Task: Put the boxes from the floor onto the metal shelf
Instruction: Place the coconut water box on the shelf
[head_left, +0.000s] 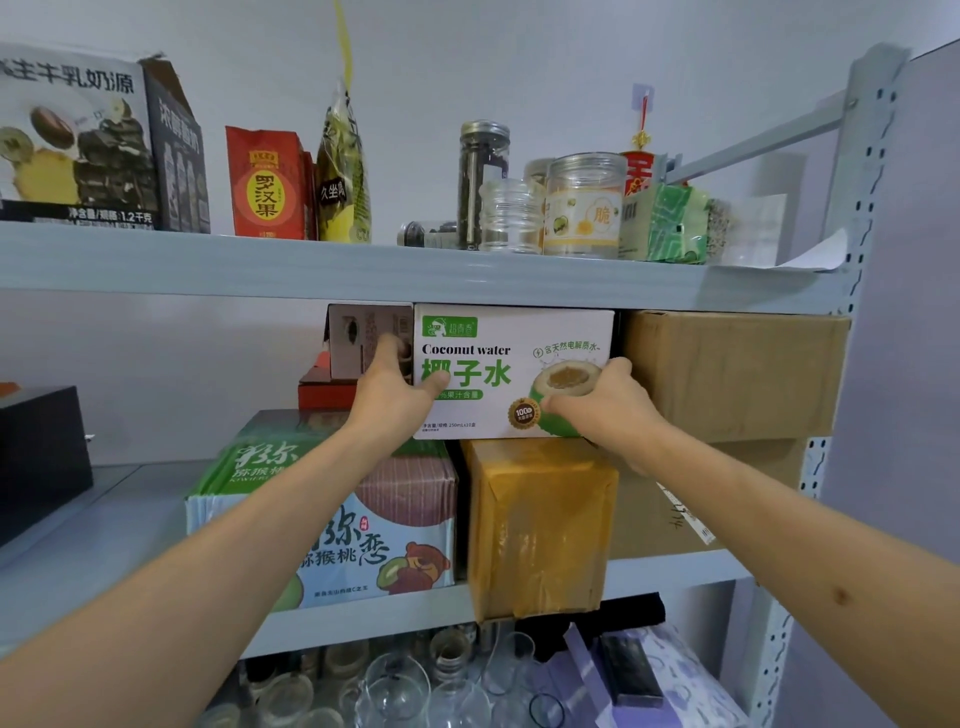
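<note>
A white coconut water box (511, 358) with green lettering sits on the middle level of the grey metal shelf (363, 270), stacked on a yellow-brown taped box (540, 525). My left hand (397, 395) grips its left edge, thumb on the front face and fingers round the side. My right hand (605, 405) grips its lower right corner, thumb across the front and fingers behind the right side. A kiwi fruit box (358, 540) stands to the left below, and large brown cartons (737, 374) stand at the right.
Behind my left hand are a small pinkish box (363, 332) and a red box (324, 392). A black box (41, 457) sits far left. The top level holds packets, jars (584, 205) and a milk carton box (78, 140). Glassware (395, 680) fills the level below.
</note>
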